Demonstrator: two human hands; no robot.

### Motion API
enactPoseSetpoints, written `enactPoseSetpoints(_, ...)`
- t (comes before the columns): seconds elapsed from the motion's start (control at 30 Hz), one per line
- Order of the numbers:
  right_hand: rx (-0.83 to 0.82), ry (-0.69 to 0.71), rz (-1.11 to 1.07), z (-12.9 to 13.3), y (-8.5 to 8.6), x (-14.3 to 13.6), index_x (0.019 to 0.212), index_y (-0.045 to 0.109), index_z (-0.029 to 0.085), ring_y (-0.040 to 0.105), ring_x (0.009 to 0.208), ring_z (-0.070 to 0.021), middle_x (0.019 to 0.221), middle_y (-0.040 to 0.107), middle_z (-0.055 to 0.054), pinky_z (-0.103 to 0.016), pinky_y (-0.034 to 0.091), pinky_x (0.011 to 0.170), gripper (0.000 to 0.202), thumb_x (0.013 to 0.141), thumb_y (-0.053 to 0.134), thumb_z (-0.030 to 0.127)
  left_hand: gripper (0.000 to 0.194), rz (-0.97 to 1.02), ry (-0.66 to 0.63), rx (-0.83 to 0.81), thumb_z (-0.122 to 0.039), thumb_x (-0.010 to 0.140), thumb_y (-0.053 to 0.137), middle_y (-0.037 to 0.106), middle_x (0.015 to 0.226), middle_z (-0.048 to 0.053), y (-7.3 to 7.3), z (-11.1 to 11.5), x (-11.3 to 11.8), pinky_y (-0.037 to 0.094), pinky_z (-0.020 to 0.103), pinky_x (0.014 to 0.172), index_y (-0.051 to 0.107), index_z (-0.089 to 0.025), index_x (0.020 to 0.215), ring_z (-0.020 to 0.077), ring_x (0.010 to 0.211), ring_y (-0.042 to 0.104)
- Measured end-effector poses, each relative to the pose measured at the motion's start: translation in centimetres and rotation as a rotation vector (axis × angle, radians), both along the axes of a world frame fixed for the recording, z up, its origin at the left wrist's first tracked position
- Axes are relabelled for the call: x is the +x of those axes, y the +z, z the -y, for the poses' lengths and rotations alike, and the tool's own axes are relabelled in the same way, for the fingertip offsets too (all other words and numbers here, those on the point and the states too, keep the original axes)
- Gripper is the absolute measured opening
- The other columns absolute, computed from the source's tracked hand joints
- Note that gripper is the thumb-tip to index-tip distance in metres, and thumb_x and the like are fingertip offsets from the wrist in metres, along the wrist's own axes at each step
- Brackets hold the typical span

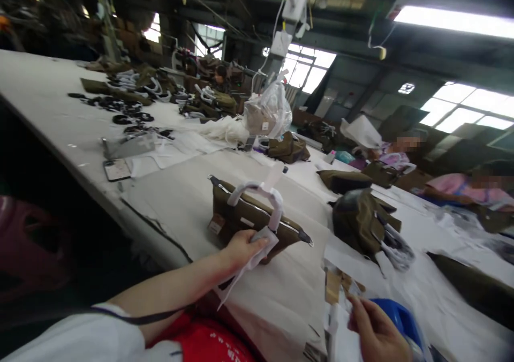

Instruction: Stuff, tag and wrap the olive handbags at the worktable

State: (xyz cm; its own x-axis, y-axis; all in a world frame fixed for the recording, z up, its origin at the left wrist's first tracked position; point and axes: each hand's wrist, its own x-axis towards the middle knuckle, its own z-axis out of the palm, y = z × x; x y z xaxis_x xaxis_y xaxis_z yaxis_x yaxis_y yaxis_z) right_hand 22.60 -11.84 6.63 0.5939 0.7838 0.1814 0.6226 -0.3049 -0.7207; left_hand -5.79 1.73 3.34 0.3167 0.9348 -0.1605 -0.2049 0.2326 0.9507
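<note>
An olive-green handbag (249,220) stands upright on the white-covered table, its zip along the top and a brown tag on its left side. White wrapping covers its raised handles (257,188). My left hand (243,249) is closed on a white wrapping sheet (267,241) at the near handle's base, thumb on top; a thin strip hangs below. At the lower right, my right hand (377,327) pinches a thin white piece (350,296) above a stack of white papers (343,330). What exactly it is, I cannot make out.
To the right lie more olive bags (357,220). A blue container (401,319) sits beside my right hand. A phone (117,170) lies near the left table edge. Farther back are a clear plastic bag (273,110) and piled bag parts (132,83). Co-workers (469,188) sit across.
</note>
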Motion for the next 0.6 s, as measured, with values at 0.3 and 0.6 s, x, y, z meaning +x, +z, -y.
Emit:
enactPoseSetpoints(0.3, 0.021, 0.622, -0.252, -9.7, 1.5, -12.1, 0.076, 0.065, 0.019, 0.051, 0.049, -0.0145, 0.051, 0.052, 0.003, -0.026, 0.042, 0.053, 0.043, 0.081, 0.059, 0.062, 0.055, -0.050, 0.027, 0.019, -0.063, 0.072, 0.066, 0.063, 0.061, 0.008, 0.6, 0.2, -0.4, 0.038, 0.024, 0.045, 0.067, -0.009, 0.076, 0.0126, 0.047, 0.053)
enactPoseSetpoints(0.6, -0.177, 0.626, -0.204, -11.4, 1.4, -13.5, 0.062, 0.060, 0.023, 0.047, 0.041, -0.0142, 0.042, 0.050, 0.003, -0.026, 0.035, 0.044, 0.045, 0.077, 0.056, 0.065, 0.054, 0.017, 0.023, 0.059, -0.063, 0.072, 0.066, 0.061, 0.058, 0.006, -0.5, -0.1, -0.2, 0.038, 0.025, 0.049, 0.066, -0.009, 0.072, 0.0124, 0.049, 0.053)
